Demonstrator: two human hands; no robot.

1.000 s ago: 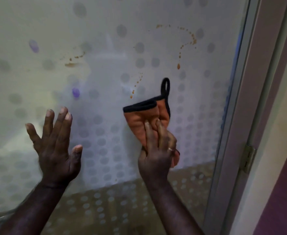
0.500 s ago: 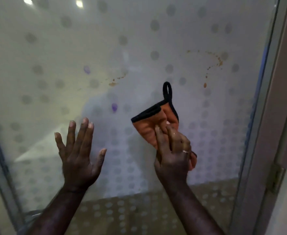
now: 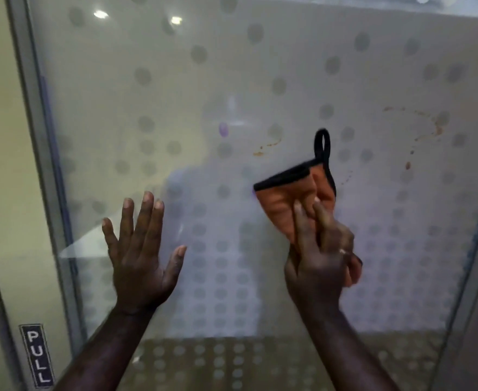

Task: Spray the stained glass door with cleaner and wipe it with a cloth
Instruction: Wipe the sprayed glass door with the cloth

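1. The glass door [image 3: 260, 66] fills almost the whole view; it is frosted and patterned with rows of grey dots, which are packed more closely toward its lower edge.
2. Brown stains [image 3: 438, 127] are seen as an arc of specks and drips near the door's right edge, and a smaller brown smear [image 3: 266, 146] lies nearer the middle.
3. A small purple spot [image 3: 223, 129] is seen left of the smear.
4. The cloth [image 3: 285, 204] is orange with a black border and a black hanging loop at its top; it is folded and held up against the glass right of centre, below the smear and left of the drips.
5. The cloth is gripped by the right hand [image 3: 321, 258], with two fingers laid up over it and the rest bunched in the palm.
6. The left hand [image 3: 139, 249] is held open with fingers spread, toward the door's left edge; contact with the glass cannot be judged.
7. A "PULL" sign [image 3: 37, 355] is fixed to the frame at the lower left corner.
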